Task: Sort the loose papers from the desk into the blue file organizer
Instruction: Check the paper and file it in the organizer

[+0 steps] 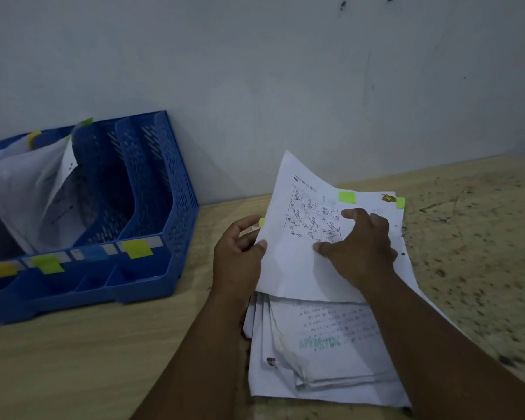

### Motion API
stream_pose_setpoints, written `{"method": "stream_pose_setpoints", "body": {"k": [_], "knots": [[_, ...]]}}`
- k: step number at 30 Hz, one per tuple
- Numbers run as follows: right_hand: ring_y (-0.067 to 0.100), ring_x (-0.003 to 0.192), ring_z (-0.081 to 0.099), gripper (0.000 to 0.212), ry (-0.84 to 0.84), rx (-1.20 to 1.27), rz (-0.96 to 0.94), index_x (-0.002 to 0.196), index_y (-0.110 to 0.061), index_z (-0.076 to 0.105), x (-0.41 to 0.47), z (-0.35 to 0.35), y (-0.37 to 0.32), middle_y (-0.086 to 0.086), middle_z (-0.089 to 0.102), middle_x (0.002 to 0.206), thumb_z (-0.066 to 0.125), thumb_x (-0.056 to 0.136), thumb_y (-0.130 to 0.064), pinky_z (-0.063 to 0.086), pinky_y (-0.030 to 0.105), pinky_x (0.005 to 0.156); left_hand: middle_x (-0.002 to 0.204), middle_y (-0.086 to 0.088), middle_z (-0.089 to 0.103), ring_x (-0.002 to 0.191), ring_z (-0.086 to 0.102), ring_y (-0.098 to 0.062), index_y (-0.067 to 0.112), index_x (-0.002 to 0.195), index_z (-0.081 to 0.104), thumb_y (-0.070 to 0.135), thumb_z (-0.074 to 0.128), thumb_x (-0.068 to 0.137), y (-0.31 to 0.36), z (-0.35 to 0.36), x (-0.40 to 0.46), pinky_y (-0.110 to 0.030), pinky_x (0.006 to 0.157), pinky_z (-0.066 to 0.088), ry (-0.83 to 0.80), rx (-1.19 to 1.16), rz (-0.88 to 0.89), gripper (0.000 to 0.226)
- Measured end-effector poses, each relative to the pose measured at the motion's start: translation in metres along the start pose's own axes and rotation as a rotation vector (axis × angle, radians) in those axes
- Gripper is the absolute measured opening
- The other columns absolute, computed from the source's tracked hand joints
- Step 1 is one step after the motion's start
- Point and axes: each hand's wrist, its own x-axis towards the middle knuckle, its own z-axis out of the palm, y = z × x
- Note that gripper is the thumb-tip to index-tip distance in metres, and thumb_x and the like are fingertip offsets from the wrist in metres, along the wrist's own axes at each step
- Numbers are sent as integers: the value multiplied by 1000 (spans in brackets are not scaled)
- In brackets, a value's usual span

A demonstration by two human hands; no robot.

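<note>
A pile of loose white papers (325,359) lies on the wooden desk at centre right. My left hand (238,256) pinches the left edge of the top sheet (291,262), which is lifted and tilted and shows a grid of small drawings. My right hand (358,244) rests on that sheet, fingers spread and slightly bent. The blue file organizer (152,189) stands at the left against the wall. Its left slots hold several papers (28,192); the two right slots look empty. Yellow, green and blue tabs mark its front.
The desk (88,359) is light wood, stained and speckled dark on the right side (473,237). A grey wall (285,71) runs close behind. Green sticky tabs (347,197) sit on sheets in the pile.
</note>
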Motion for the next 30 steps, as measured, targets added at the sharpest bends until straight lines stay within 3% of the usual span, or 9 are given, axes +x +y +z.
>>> {"method": "stream_pose_setpoints", "body": {"k": [7, 10, 13, 16, 19, 23, 26, 30], "knots": [[31, 130, 48, 66, 10, 52, -40, 133, -35, 47, 1, 0, 0, 6, 44, 145, 74, 78, -59, 34, 48, 109, 106, -3, 78, 102, 73, -29, 26, 121, 68, -5, 60, 95, 9, -11, 4, -50, 89, 59, 45, -265, -148, 41], [23, 125, 53, 54, -4, 223, -138, 131, -32, 51, 0, -2, 0, -1, 56, 137, 76, 84, -43, 42, 38, 104, 109, -3, 77, 109, 70, -34, 26, 125, 67, -3, 59, 95, 11, -18, 7, -57, 95, 54, 37, -302, -181, 42], [16, 125, 53, 42, 54, 316, -232, 124, -32, 58, -2, -4, -5, -9, 60, 131, 76, 87, -23, 39, 27, 102, 117, -9, 74, 112, 65, -42, 25, 127, 65, -6, 52, 91, 14, -26, 8, -63, 97, 47, -34, -306, -232, 50], [8, 120, 55, 37, 79, 368, -326, 121, -31, 63, -6, -5, -12, -17, 62, 125, 73, 89, -15, 38, 22, 104, 114, -14, 72, 101, 65, -39, 13, 122, 67, 5, 56, 84, 19, -31, 2, -55, 90, 51, -99, -273, -336, 41], [-1, 115, 54, 36, 50, 415, -389, 122, -30, 65, -14, -7, -21, -20, 63, 122, 71, 90, -13, 39, 16, 103, 98, -9, 74, 89, 66, -32, 13, 101, 73, 18, 71, 82, 26, -30, -5, -40, 78, 53, -115, -192, -390, 20], [-8, 108, 54, 34, 68, 440, -446, 117, -30, 67, -19, -5, -31, -22, 64, 117, 71, 90, -10, 33, -3, 91, 98, -4, 79, 98, 71, -33, 19, 107, 75, 13, 74, 89, 34, -29, -8, -54, 91, 56, -99, -71, -280, 19], [-16, 103, 54, 32, 66, 469, -457, 114, -32, 67, -21, -2, -42, -28, 63, 113, 70, 90, -11, 37, 1, 94, 96, 1, 79, 94, 73, -27, 24, 99, 74, 11, 73, 91, 37, -32, -8, -48, 86, 59, -44, -7, -199, 16], [-10, 102, 55, 29, 29, 481, -479, 113, -35, 65, -28, 6, -70, -26, 63, 114, 70, 91, -16, 38, 3, 91, 102, 3, 78, 96, 72, -21, 21, 113, 72, 9, 69, 94, 51, -45, -6, -38, 81, 60, 85, -45, -86, 23]]}}
